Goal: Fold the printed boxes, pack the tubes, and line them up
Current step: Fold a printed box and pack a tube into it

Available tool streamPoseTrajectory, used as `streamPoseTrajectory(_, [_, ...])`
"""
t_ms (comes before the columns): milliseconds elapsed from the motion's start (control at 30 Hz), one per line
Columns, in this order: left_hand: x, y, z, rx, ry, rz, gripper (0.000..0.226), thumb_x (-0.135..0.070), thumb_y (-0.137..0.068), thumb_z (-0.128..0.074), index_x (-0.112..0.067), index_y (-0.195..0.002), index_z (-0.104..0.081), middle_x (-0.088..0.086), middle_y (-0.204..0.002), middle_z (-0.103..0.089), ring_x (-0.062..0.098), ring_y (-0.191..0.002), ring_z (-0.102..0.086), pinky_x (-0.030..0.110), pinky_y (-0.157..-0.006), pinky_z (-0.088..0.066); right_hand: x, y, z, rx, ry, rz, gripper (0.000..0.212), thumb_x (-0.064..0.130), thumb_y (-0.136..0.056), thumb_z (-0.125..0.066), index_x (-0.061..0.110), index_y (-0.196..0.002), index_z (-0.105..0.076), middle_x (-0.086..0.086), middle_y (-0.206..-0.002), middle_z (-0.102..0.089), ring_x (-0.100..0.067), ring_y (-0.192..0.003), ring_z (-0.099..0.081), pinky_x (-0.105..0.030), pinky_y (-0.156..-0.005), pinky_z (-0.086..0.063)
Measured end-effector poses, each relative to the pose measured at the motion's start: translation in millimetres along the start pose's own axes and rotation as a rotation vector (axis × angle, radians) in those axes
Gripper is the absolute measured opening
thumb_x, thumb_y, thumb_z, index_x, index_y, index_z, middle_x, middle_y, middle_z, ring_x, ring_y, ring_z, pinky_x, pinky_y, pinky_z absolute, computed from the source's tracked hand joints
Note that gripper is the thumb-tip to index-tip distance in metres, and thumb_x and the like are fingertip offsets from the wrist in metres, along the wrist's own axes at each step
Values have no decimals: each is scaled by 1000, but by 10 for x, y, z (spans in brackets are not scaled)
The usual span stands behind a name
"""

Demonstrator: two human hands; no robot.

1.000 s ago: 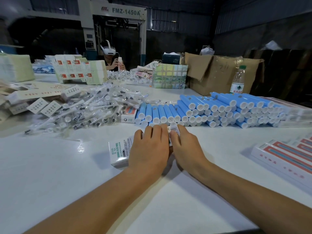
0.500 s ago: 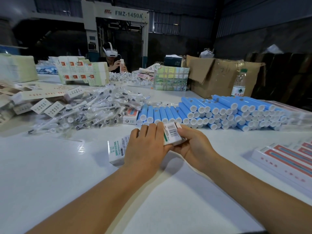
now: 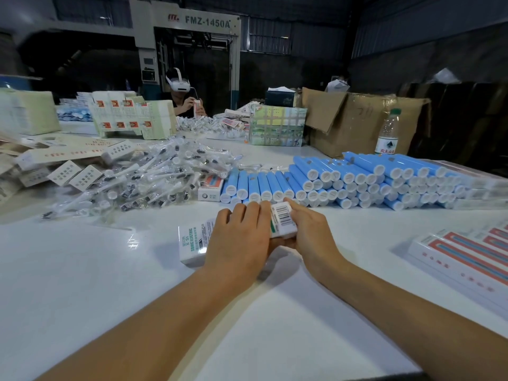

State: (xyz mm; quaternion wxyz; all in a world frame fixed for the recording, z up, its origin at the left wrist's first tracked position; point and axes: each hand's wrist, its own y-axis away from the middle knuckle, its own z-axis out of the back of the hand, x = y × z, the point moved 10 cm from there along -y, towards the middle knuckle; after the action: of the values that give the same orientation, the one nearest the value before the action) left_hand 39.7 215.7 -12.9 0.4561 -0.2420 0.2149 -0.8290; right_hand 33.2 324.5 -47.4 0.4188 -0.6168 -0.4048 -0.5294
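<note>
a: where's the printed box point(image 3: 283, 220)?

b: on the white table point(image 3: 82, 270), near the front edge of the row of blue tubes point(image 3: 343, 180). it lies crosswise between both hands, barcode end tipped up on the right, the end with green lettering sticking out on the left.

a: and the left hand point(image 3: 239, 240)?

b: laid over the middle of the box, palm down, fingers together and curled over its far edge, so it grips the box from above.

a: the right hand point(image 3: 308, 232)?

b: it holds the barcode end, fingers wrapped along the far side (the thumb is tucked out of sight underneath, so i can't tell how it sits).

a: what else is on the table?

b: a heap of bagged brush heads point(image 3: 154, 180) to the left of the tubes, flat cartons point(image 3: 472, 257) with red stripes at the right, a water bottle point(image 3: 389, 133) behind the tubes, a brown cardboard box point(image 3: 357, 116) beyond that. a person in a white headset point(image 3: 178, 81) sits across the table.
</note>
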Motion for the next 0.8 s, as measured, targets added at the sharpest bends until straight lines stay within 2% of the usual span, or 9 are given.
streamPoseTrajectory(133, [43, -4, -24, -18, 14, 29, 69, -59, -96, -26, -11, -144, -25, 5, -132, -45, 24, -115, -43, 35, -92, -33, 89, 19, -29, 10, 248, 103, 45, 18, -98, -41, 21, -143, -42, -2, -128, -59, -15, -103, -62, -41, -93, -51])
streamPoseTrajectory(167, [60, -11, -21, -15, 0, 42, 70, -60, -94, -21, -11, -145, -24, 4, -133, -44, 23, -116, -43, 34, -92, -32, 130, 32, -31, 7, 308, 130, 42, 18, -97, -44, 20, -139, -48, -2, -125, -61, -17, -101, -61, -42, -92, -51])
streamPoseTrajectory(233, [110, -26, -38, 0, -18, 78, 72, -62, -92, -15, -13, -145, -20, 2, -134, -41, 21, -118, -41, 33, -91, -30, 219, 53, 11, -31, 349, 195, 23, 17, -93, -52, 13, -109, -68, -5, -102, -69, -23, -88, -62, -43, -83, -53])
streamPoseTrajectory(300, [165, -37, -55, 6, -30, 121, 70, -61, -93, -20, -14, -144, -17, 2, -135, -39, 21, -120, -39, 33, -90, -30, 269, 59, 120, -120, 344, 228, 11, 20, -88, -62, 11, -86, -68, -4, -83, -68, -21, -77, -59, -33, -69, -50])
streamPoseTrajectory(433, [161, -34, -73, 10, -50, 133, 70, -61, -94, -26, -13, -144, -19, 3, -132, -42, 22, -116, -42, 34, -88, -32, 291, 59, 165, -200, 404, 293, 15, 18, -86, -67, 9, -77, -61, 0, -74, -62, -10, -69, -55, -15, -58, -42])
streamPoseTrajectory(600, [161, -28, -12, -23, -83, 140, 70, -60, -93, -25, -11, -142, -27, 4, -127, -47, 23, -111, -46, 34, -86, -35, 419, 181, 78, -221, 505, 484, 22, 10, -87, -65, 18, -69, -56, 1, -78, -56, 1, -67, -49, -8, -62, -38])
streamPoseTrajectory(700, [218, -25, 6, -10, -45, 163, 69, -61, -92, -32, -13, -141, -29, 3, -126, -47, 22, -111, -47, 33, -85, -35, 277, 71, 142, -173, 335, 315, 20, 7, -89, -60, 15, -71, -63, -4, -73, -63, -4, -61, -50, -19, -62, -43])
streamPoseTrajectory(733, [235, -21, 28, -16, -53, 163, 70, -62, -90, -39, -13, -139, -35, 3, -122, -51, 22, -106, -50, 33, -81, -37, 186, 21, 164, -148, 242, 206, 20, 6, -89, -59, 12, -71, -65, -5, -69, -65, -7, -58, -50, -25, -60, -45])
streamPoseTrajectory(800, [221, -1, 101, -54, -94, 123, 70, -62, -79, -59, -9, -125, -56, 5, -102, -62, 22, -87, -59, 33, -69, -43, 48, -37, 167, -82, 106, 32, 20, 2, -86, -61, 8, -67, -64, -3, -56, -61, -11, -52, -50, -25, -52, -44])
